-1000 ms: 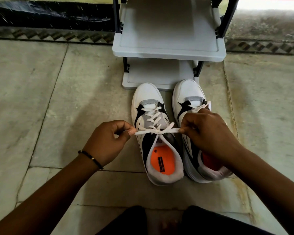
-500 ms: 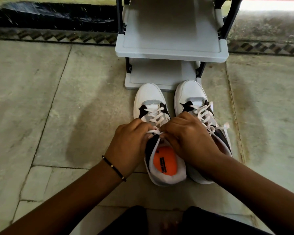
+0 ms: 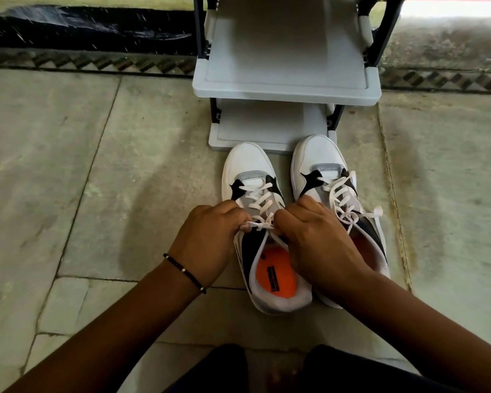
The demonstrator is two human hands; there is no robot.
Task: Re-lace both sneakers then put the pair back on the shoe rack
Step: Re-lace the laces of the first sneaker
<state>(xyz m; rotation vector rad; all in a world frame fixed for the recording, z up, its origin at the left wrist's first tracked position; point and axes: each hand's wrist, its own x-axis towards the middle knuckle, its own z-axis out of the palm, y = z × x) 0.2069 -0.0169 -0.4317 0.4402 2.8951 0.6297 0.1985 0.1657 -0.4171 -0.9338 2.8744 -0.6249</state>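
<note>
Landmark: the grey shoe rack (image 3: 285, 83) stands on the stone floor (image 3: 97, 165), with two shelves in view.
Left sneaker: the white and black left sneaker (image 3: 253, 177) stands on the floor just in front of the lower shelf of the rack, its toe touching or almost touching the shelf edge. Its orange insole (image 3: 275, 275) is visible.
Right sneaker: the right sneaker (image 3: 321, 160) stands beside the first one, also with the toe at the lower shelf. Its white lace (image 3: 349, 205) is crossed through the eyelets and the ends lie loose on its top.
Lace of left sneaker: the white lace (image 3: 260, 226) is stretched short between both hands, over the tongue.
Left hand: the left hand (image 3: 210, 242) is closed, and its fingers pinch one end of this lace. A thin black bracelet (image 3: 184, 272) is on the wrist.
Right hand: the right hand (image 3: 315, 236) is closed too and grasps the other end. It covers part of the right sneaker.
</note>
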